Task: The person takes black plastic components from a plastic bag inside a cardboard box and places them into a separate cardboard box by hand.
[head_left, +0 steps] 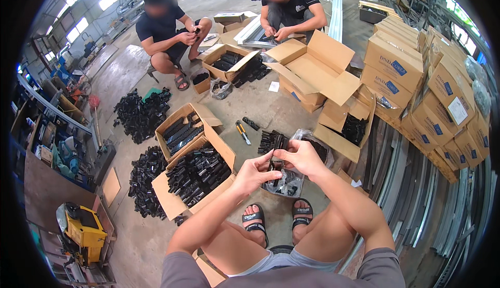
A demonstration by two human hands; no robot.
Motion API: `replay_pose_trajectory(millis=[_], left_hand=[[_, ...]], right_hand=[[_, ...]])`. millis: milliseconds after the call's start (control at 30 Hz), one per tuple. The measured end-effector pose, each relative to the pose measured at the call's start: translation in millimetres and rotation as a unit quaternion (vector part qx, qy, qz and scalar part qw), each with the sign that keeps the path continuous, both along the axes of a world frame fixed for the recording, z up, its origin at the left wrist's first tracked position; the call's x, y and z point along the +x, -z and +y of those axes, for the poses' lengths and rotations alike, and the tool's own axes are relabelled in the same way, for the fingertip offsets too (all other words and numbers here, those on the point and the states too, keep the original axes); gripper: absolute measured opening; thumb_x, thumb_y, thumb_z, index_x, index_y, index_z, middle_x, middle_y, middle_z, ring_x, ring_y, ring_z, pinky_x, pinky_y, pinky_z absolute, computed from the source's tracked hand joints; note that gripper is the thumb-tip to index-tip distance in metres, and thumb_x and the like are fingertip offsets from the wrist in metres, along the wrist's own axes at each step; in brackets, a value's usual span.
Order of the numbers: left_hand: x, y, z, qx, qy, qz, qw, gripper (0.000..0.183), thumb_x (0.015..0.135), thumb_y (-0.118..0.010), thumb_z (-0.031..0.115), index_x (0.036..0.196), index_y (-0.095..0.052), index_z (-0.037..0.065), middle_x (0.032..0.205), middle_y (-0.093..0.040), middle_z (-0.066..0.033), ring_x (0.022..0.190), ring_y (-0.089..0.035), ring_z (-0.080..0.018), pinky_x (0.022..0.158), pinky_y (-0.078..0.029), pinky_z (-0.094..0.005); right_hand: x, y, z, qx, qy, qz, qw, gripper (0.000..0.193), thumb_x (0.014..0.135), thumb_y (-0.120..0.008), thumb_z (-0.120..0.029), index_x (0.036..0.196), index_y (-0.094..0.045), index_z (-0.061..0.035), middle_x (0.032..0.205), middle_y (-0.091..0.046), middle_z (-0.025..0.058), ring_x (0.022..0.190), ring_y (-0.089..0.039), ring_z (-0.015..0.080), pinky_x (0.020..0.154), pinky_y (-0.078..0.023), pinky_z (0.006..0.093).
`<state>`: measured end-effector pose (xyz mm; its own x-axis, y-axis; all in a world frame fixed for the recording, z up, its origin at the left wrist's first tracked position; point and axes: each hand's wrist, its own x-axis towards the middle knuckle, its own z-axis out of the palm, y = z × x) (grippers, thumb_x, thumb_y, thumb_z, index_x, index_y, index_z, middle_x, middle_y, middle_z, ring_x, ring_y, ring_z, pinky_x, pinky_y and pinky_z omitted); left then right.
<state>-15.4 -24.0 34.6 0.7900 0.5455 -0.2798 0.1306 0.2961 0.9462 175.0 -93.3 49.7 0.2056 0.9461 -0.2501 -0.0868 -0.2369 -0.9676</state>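
Observation:
My left hand (pixel 253 172) and my right hand (pixel 302 157) meet in front of me, fingers pinched around a small black part (pixel 276 167). Fingers cover much of it, so its exact kind is hard to make out. Just beyond my hands lies a cluster of black ribbed parts (pixel 272 141). Beneath them is a clear plastic bag (pixel 287 184) with small dark pieces, in a low container. To the left, an open cardboard box (pixel 229 155) holds many black tube-like parts (pixel 198 176).
Loose black parts (pixel 143 113) are heaped on the floor at left. A yellow-handled cutter (pixel 242 132) lies ahead. Open cartons (pixel 312 69) stand beyond, stacked boxes (pixel 393 61) and long metal profiles (pixel 406 184) at right. Two people squat opposite, handling small parts.

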Motion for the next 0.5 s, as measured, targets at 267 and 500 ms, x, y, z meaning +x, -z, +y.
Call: replay_pose_trajectory(millis=[267, 500], left_hand=[[0.7, 8.4, -4.2, 0.143, -0.013, 0.001, 0.99, 0.098, 0.075, -0.089, 0.017, 0.156, -0.034, 0.007, 0.103, -0.075, -0.0032, 0.086, -0.061, -0.006, 0.082, -0.052, -0.0285], [-2.4, -9.6, -7.8, 0.056, 0.008, -0.023, 0.998, 0.079, 0.085, -0.081, 0.01, 0.151, -0.038, -0.002, 0.109, -0.073, -0.0089, 0.096, -0.065, -0.0096, 0.087, -0.053, -0.0287]], right_hand=[[0.7, 4.3, 0.1, 0.026, -0.001, 0.053, 0.998, 0.04, 0.087, -0.08, -0.036, 0.101, -0.07, 0.0002, 0.086, -0.067, 0.0018, 0.07, -0.059, 0.0068, 0.062, -0.049, 0.0235], [3.9, 8.2, 2.0, 0.01, 0.009, 0.087, 0.996, 0.035, 0.087, -0.08, -0.034, 0.097, -0.071, -0.0012, 0.084, -0.066, -0.0001, 0.072, -0.056, 0.006, 0.064, -0.046, 0.0242]])
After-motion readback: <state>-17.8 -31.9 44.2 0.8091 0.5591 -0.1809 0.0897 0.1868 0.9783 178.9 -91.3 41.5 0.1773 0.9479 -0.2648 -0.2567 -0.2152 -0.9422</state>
